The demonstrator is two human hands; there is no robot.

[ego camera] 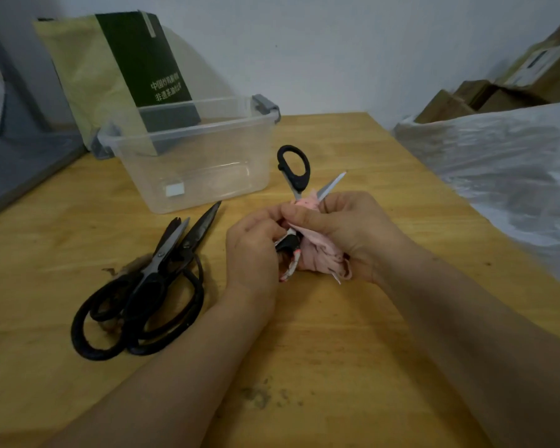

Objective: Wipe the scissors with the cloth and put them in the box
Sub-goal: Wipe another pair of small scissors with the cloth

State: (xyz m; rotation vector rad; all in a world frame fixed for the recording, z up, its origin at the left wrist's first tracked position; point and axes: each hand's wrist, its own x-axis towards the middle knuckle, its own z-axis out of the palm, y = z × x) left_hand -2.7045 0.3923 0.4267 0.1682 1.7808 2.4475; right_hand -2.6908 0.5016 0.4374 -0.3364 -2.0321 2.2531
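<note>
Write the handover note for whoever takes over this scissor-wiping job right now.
Left hand grips the lower handle of the open scissors.
Right hand pinches the pink cloth around their blades.
Two more pairs lie on the table, left of the hands; the clear box holds no scissors.
Done: nothing boxed. Left: finish this wipe, box it, then the other two.

held scissors (294, 171): pivot & mid blades hidden under cloth (320, 253) and right hand (353, 227); 2nd handle mostly behind left hand (253, 250). black scissors pile (149, 279) overlaps, can't tell how many pairs. print on dark bag (143, 59) too blurry to read. cardboard boxes (498, 88) cut off by right edge.
</note>
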